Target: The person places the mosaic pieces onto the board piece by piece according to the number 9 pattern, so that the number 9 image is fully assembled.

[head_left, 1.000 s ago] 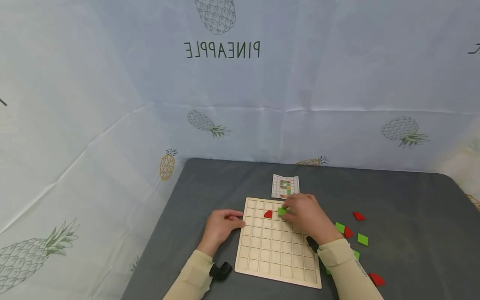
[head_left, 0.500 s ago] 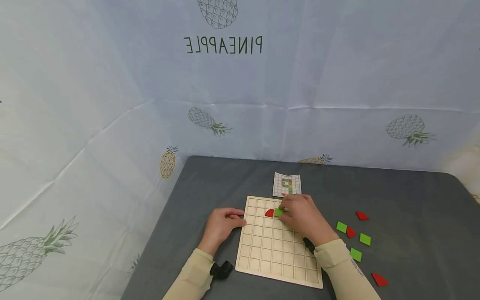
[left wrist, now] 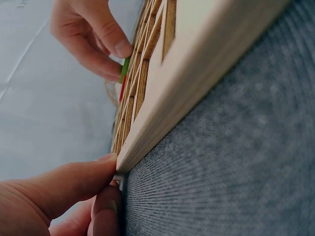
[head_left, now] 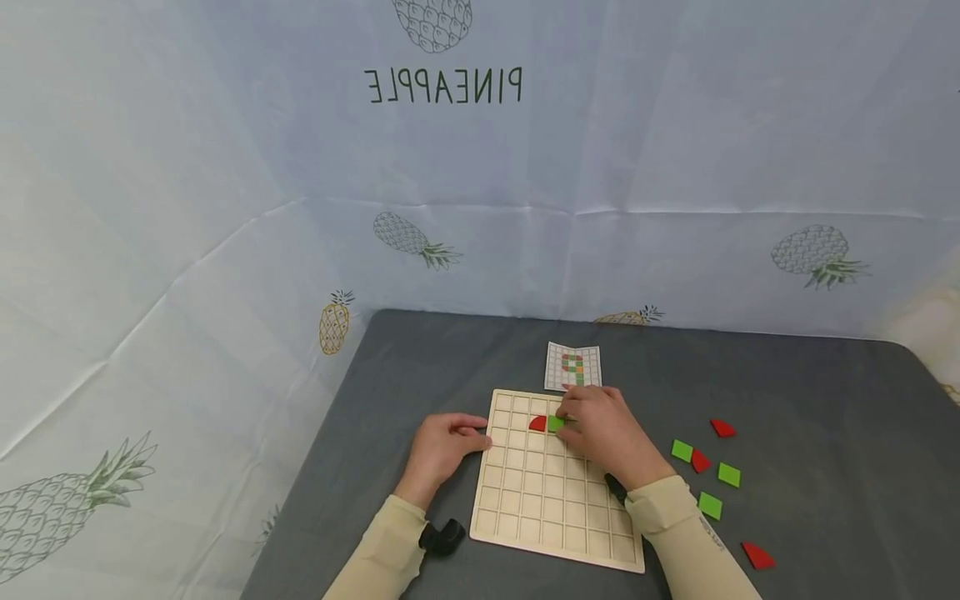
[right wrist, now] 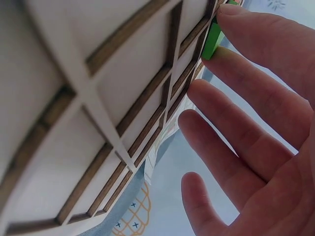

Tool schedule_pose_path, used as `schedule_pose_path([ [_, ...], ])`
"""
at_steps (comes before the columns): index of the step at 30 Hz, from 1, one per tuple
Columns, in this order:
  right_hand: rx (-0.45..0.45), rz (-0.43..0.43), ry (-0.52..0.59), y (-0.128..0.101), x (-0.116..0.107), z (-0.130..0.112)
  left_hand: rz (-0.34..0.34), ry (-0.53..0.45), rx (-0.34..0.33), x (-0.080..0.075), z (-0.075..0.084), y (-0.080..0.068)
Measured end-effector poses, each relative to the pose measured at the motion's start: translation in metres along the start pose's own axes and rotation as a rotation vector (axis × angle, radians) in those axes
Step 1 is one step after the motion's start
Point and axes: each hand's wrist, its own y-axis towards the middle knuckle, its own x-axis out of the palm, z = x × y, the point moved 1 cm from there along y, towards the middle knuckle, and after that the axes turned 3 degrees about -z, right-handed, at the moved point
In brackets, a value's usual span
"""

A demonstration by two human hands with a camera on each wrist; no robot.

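A pale wooden grid board (head_left: 551, 517) lies on the dark table. My left hand (head_left: 438, 454) pinches its left edge, with the thumb (left wrist: 93, 172) at the top edge and curled fingers against the side. My right hand (head_left: 607, 433) is over the board's upper rows, pinching a green square tile (head_left: 555, 423) between thumb and index finger; the other fingers spread apart in the right wrist view. Directly left of the green tile, a red quarter-circle tile (head_left: 537, 423) sits in a cell. The green tile (left wrist: 125, 70) stands slightly proud of the grid in the left wrist view.
Behind the board lies a small pattern card (head_left: 558, 367) printed with a coloured grid figure. To the right are loose green squares (head_left: 709, 506) and red quarter-circles (head_left: 757, 556). A pineapple-print cloth (head_left: 487, 267) hangs behind the table.
My right hand has shifted slightly left, bringing the green tile up beside the red quarter-circle. The left hand stays at the board's edge.
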Motion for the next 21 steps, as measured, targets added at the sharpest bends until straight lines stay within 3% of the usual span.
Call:
schedule_pose_path([
  [14,0.039,-0.013,0.02,-0.007,-0.012,0.011,-0.003,-0.004,-0.004,0.003,-0.001,0.002],
  [21,0.136,0.011,-0.001,-0.033,-0.04,0.049,0.001,0.02,-0.029,0.004,-0.001,0.002],
])
